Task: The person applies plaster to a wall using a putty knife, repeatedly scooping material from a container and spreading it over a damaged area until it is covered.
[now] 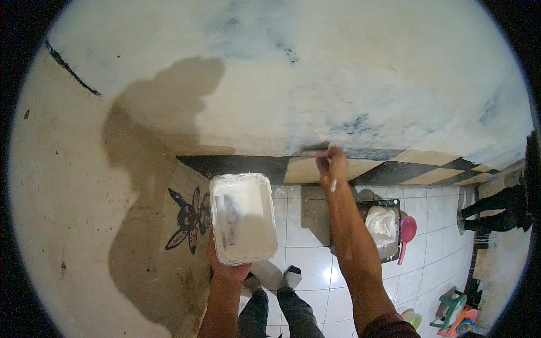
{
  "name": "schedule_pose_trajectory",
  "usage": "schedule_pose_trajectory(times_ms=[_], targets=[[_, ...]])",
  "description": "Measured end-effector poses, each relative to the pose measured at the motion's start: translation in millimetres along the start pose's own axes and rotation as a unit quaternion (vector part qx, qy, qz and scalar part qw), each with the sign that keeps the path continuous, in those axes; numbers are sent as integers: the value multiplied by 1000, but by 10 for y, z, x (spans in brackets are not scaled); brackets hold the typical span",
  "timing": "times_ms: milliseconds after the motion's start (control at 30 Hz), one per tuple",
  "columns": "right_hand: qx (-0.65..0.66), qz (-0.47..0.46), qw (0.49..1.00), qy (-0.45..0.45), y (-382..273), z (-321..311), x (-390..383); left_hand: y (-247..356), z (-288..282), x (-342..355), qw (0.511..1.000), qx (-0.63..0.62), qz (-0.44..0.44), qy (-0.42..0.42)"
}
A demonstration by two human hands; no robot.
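The right hand (331, 164) is closing around a small paint-laden tool (313, 150) (too blurred to identify) and pressing it against the patchy cream wall (270, 84). The left hand (228, 269) is gripping, from beneath, a white rectangular plastic tub (242, 217) smeared with white paint, well left of and below the right hand. Judgement: coating is underway; reloading from the tub appears due next. No labels are showing.

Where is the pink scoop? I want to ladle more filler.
In the head view the pink scoop lies on the white floor tiles at right, against the right edge of the dark tray holding white paste.
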State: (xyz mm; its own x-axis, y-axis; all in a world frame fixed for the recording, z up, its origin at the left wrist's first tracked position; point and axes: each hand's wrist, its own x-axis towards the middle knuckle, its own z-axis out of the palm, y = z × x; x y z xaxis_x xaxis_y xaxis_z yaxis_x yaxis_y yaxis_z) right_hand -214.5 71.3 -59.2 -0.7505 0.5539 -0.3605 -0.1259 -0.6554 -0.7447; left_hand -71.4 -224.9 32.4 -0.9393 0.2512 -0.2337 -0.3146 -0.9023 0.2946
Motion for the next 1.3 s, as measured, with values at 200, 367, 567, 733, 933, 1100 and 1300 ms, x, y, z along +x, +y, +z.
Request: schedule_pose_trajectory(times_ms=[200, 367, 567, 733, 933, 1100, 1300], targets=[[36, -31, 998, -50, -950, 812, -1292, 53, 121, -141, 999, 20, 37, 19], [-91, 55, 994, -34, -59, 17, -1055, 47, 106, -143, 1000, 15, 8, -14], [-81, 143, 983, -85, 665, -59, -770, -29, -12, -103, 1000, -17, 19, 13], [-12, 98, 984, -151, -98, 871, -992, -99, 206, -71, 997, -18, 72, 5], [-2, 15, 988, -157, -945, 1244, -1715, -129, 76, -114, 997, -6, 82, -14], [-114, 119, 978, -125, -29, 410, -1122, -144, -53, -31, 997, -27, 66, -8], [-120, 180, 968, -124, 790, -73, -415, -112, -135, 31, 999, -28, 41, -21]])
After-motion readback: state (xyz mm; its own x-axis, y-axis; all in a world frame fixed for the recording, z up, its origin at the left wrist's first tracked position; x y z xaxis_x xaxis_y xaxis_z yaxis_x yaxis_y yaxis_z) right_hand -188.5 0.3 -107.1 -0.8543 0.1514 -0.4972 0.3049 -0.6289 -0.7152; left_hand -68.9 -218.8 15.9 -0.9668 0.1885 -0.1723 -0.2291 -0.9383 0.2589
